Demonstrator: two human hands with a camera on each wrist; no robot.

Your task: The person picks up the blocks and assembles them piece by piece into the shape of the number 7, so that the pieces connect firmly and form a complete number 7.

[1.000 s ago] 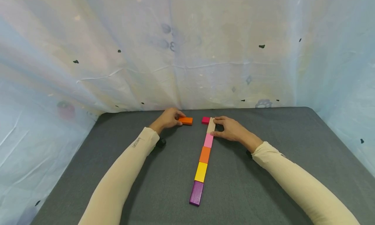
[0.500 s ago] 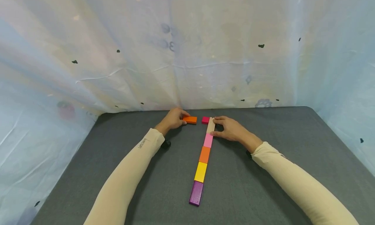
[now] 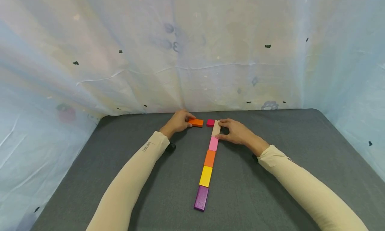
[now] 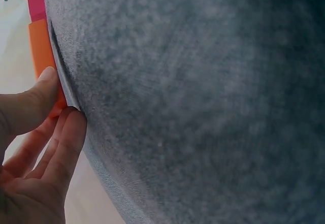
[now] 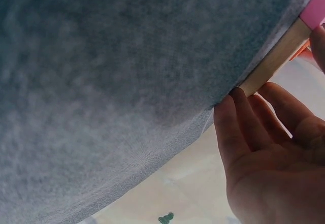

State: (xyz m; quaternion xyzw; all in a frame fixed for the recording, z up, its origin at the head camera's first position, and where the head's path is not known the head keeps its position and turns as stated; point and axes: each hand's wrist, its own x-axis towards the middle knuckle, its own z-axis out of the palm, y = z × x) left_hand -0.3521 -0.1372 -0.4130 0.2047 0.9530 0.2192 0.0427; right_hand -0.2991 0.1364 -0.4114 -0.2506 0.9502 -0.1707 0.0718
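My left hand point(image 3: 178, 121) pinches the left end of an orange wooden block point(image 3: 197, 123) near the table's far edge, thumb on the near side. In the head view a narrow gap separates that block from a short red block point(image 3: 210, 123). The red block lies against the left side of a plain wood block point(image 3: 215, 128), at its far end. My right hand point(image 3: 236, 132) holds this plain block, fingertips at its far end and thumb near its joint with a pink block point(image 3: 213, 143). In the right wrist view the fingers point(image 5: 226, 127) meet the plain block's end.
Toward me from the pink block, an orange block point(image 3: 209, 158), a yellow block point(image 3: 206, 176) and a purple block point(image 3: 201, 198) continue the slightly slanted row. Dark grey cloth covers the table point(image 3: 135, 191). A pale plastic sheet point(image 3: 210, 57) hangs behind its far edge.
My left hand has slid the orange block to the right, closer to the red block, mostly in the first half second. My right hand has stayed at the plain block.
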